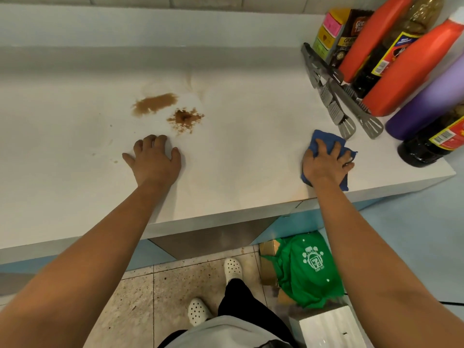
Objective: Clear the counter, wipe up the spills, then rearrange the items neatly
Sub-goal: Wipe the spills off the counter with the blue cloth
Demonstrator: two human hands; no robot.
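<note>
A white counter [238, 156] carries two brown spills: a smeared liquid patch [154, 102] and a darker grainy one [185, 118] beside it, with small drops further left. My left hand [154, 159] rests on the counter just below the spills, fingers bent at the tips, holding nothing. My right hand [326, 162] presses spread fingers onto a blue cloth [322, 139] lying flat near the counter's right end.
At the right end stand two orange bottles [411, 71], a purple bottle [426, 104], dark sauce bottles [431, 144], boxes [334, 31] and grey tongs [336, 106]. A green bag [306, 270] sits on the floor below the counter edge.
</note>
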